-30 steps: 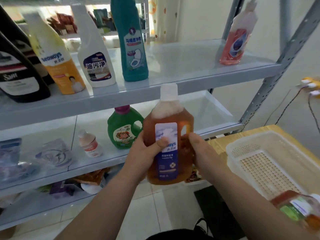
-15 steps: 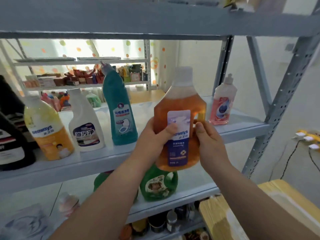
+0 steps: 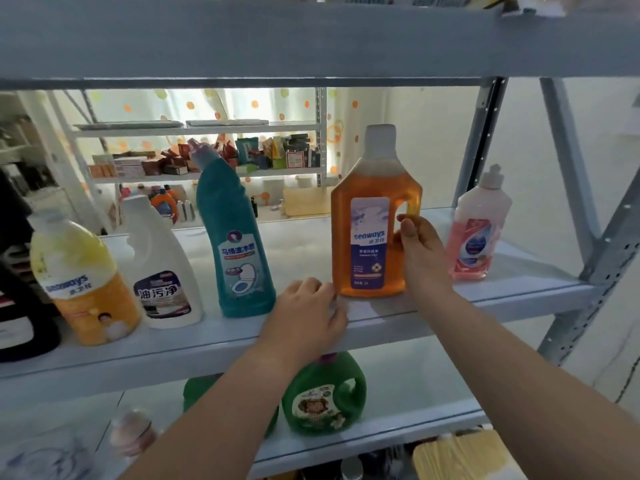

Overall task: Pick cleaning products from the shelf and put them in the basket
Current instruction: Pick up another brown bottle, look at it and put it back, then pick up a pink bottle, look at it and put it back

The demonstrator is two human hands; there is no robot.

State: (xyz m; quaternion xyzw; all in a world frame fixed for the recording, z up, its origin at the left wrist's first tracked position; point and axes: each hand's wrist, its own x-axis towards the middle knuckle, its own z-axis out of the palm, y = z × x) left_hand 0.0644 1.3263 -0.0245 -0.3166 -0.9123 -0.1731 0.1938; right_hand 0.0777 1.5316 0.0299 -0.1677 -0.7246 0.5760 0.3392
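Note:
An amber disinfectant bottle (image 3: pixel 370 216) with a white cap and a blue-white label stands upright on the grey middle shelf (image 3: pixel 381 318). My right hand (image 3: pixel 420 251) grips its right side by the handle, thumb on the front. My left hand (image 3: pixel 308 313) is off the bottle and lies on the shelf's front edge, just left of the bottle's base, with loosely curled fingers that hold nothing. The basket is out of view.
On the same shelf stand a teal toilet cleaner (image 3: pixel 235 244), a white spray-type bottle (image 3: pixel 162 271), a yellow bottle (image 3: pixel 79 278), a black bottle (image 3: pixel 17 306) and a pink bottle (image 3: pixel 476 230). A green jug (image 3: pixel 325 396) sits one shelf below. A wooden table corner (image 3: pixel 460 455) shows at the bottom right.
Both hands lifted the amber bottle from near the basket up to the middle shelf. It now stands there, and my left hand has let go and dropped to the shelf edge.

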